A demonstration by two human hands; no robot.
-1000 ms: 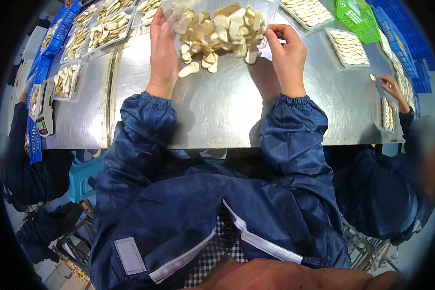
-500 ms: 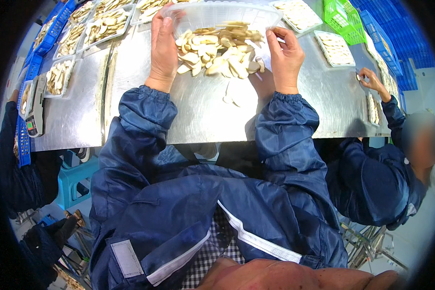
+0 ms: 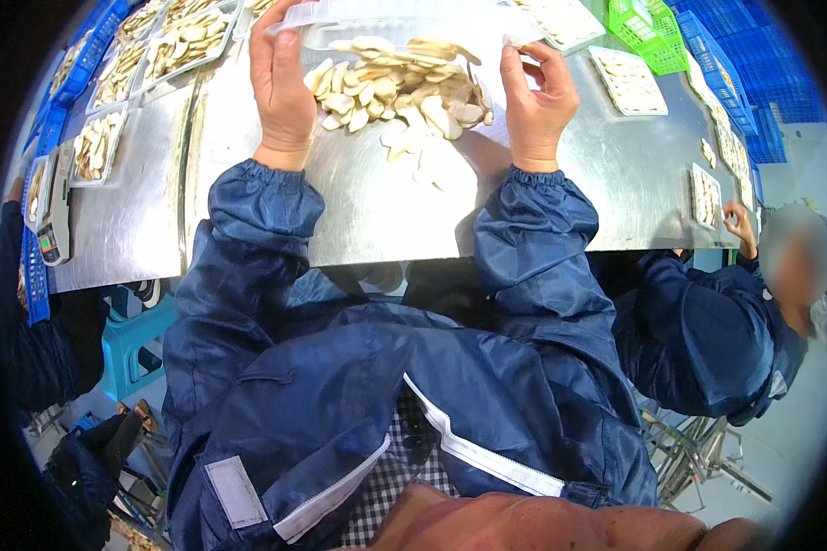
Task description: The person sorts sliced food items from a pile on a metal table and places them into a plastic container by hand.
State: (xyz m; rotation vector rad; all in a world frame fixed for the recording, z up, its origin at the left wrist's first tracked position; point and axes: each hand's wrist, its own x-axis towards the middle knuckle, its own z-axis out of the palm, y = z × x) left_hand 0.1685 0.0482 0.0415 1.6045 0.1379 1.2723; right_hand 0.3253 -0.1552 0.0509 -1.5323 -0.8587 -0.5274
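stretching left-to-right; clear tray (image 3: 404, 31)

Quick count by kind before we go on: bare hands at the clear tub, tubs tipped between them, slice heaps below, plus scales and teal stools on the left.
Hands, left hand and right hand: 2
Clear tub: 1
Slice heap: 1
Scale: 1
Teal stool: 1
Total: 6

Both arms out front here, left forearm (image 3: 259, 219) and right forearm (image 3: 537, 219) running side by side, wrists nearly level, hands well apart. Left hand (image 3: 283, 99) upright, thumb pointing up; right hand (image 3: 540, 103) with fingers bent inward, thumb raised too, wrist straight.
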